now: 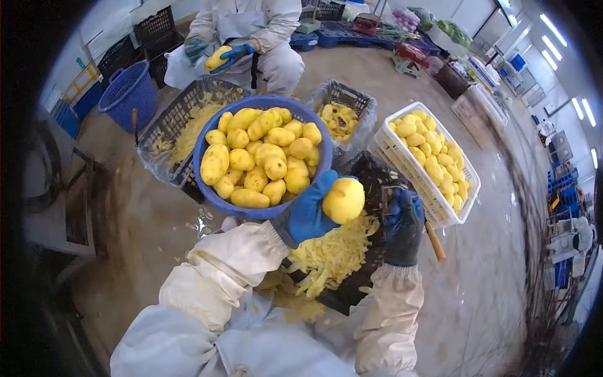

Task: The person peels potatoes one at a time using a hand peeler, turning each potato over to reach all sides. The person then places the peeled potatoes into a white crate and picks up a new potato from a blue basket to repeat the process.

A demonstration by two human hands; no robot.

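Cradling a smooth, rounded peeled potato (pixel 343 200) mid-view in the left hand (pixel 311 210) — fingers part-closed, snug to its side, forearm slanting in from seven o'clock. Over at the potato's four o'clock, curling the dark-gloved right hand (pixel 403 227) nearly shut round a small tool (pixel 387 196), shape hard to make out, wrist fairly straight. Below at six, limp, ribbon-like peelings (pixel 333 251); at ten, knobbly, speckled potatoes (pixel 269 152) in a round blue plastic tub (pixel 242 212); at two, a slatted white plastic crate (pixel 408 174).
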